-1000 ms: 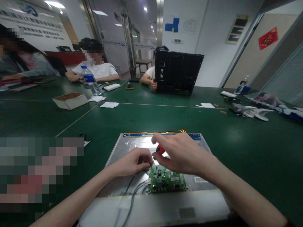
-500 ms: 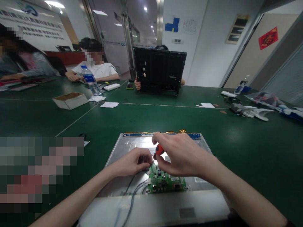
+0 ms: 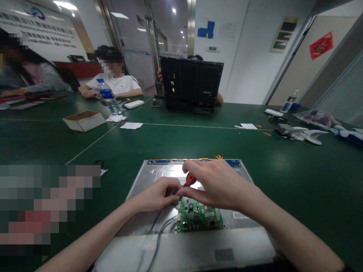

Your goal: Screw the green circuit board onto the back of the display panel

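A silvery display panel [image 3: 138, 223] lies on the table in front of me, with a green circuit board [image 3: 200, 217] on its middle. My right hand [image 3: 215, 185] is closed around a red and black screwdriver [image 3: 190, 180], its tip hidden near the board's far left corner. Right beside it, my left hand [image 3: 161, 194] has its fingers pinched at that corner; what they hold is hidden. Grey cables [image 3: 159, 241] run from the board's left side toward me. A blue strip board [image 3: 167, 161] runs along the panel's far edge.
Across the green table [image 3: 181, 141], a person holds up a black monitor housing [image 3: 193, 85]. To the left are an open box [image 3: 84, 121], a water bottle [image 3: 108, 96] and two seated people. Cables, a grey-white tool [image 3: 300, 133] and a plastic bag [image 3: 317, 118] lie at the right.
My right thumb has moved left toward my left fingertips, and the screwdriver has tilted slightly. My left hand has barely moved. Across the table, the person's hand has shifted up the housing's side.
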A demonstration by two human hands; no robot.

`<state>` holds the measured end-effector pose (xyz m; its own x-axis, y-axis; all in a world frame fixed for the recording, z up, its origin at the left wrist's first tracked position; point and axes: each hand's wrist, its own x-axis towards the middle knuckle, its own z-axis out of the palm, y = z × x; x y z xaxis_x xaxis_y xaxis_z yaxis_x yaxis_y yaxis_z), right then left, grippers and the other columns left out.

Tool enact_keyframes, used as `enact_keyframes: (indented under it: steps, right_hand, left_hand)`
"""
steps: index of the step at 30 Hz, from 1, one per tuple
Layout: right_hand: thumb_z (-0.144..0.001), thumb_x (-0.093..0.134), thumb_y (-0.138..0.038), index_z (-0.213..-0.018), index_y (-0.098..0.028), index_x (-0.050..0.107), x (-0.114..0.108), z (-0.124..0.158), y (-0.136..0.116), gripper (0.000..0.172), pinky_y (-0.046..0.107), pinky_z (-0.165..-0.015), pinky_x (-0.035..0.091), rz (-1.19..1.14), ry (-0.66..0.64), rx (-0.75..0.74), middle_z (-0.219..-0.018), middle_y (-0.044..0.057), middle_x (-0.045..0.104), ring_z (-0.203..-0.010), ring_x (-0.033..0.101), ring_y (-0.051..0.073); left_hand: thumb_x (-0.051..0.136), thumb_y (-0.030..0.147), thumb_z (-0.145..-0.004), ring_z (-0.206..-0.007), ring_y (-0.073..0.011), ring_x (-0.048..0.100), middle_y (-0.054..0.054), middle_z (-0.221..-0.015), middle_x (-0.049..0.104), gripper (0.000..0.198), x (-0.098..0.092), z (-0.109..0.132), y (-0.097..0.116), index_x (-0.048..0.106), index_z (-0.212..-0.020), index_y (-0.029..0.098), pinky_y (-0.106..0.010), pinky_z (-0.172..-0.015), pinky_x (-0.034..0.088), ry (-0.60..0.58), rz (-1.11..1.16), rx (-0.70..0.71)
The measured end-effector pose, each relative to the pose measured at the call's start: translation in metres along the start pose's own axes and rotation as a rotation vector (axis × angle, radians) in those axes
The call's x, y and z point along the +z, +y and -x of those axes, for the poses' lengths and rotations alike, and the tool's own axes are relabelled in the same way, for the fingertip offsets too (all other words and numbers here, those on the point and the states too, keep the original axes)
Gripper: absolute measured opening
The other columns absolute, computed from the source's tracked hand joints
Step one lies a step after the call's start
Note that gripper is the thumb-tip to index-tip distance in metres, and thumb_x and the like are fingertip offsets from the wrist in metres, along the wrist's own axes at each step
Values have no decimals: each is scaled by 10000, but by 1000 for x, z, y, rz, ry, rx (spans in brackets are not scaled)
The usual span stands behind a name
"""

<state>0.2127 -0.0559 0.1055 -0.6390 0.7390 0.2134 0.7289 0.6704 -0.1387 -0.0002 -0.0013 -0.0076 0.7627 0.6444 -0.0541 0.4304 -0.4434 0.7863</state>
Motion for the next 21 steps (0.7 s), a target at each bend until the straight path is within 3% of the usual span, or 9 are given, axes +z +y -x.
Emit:
enact_keyframes:
  steps: [3, 7, 13, 18, 21]
  right_hand:
    - [-944, 479, -363, -941, -177, 533, 0, -1, 0, 194, 280, -523, 210, 42, -35, 41, -796, 25, 689, -644, 585, 148]
    - [-875, 482, -253, -952, -166, 524, 0, 0, 0, 124, 285, -506, 223, 35, 4, -5, -867, 45, 678, -635, 555, 140]
    - [-912, 521, -390, -975, -183, 514, 2, 1, 2, 216, 278, -517, 232, 0, -15, 19, -803, 25, 693, -661, 602, 161]
    - [-865, 509, -244, -981, -172, 515, 0, 1, 0, 136, 282, -504, 225, 12, -7, -17, -895, 43, 687, -642, 572, 141]
    - [-874, 526, -295, -969, -167, 528, 1, 1, 0, 159, 282, -504, 209, 32, -1, 1, -891, 51, 690, -648, 573, 144]
  left_hand:
    - [588, 258, -805, -677, -172, 530, -5, -729, 587, 116, 0, 0, -2, 615, -839, 150, -268, -624, 404, 2, 19, 1]
    - [583, 273, -825, -665, -166, 525, -13, -748, 600, 141, 0, -1, -2, 625, -869, 146, -257, -598, 398, -24, 36, 0]
    - [602, 290, -816, -642, -154, 496, 12, -689, 550, 138, -1, 0, 3, 610, -809, 152, -252, -594, 377, -1, 3, 0]
    - [602, 328, -833, -664, -164, 523, -12, -743, 595, 183, 0, 0, 1, 630, -870, 151, -258, -603, 395, -10, 20, -12]
    - [603, 335, -830, -665, -165, 520, -6, -730, 585, 187, 0, -1, 0, 621, -851, 150, -260, -606, 392, -23, 22, -3]
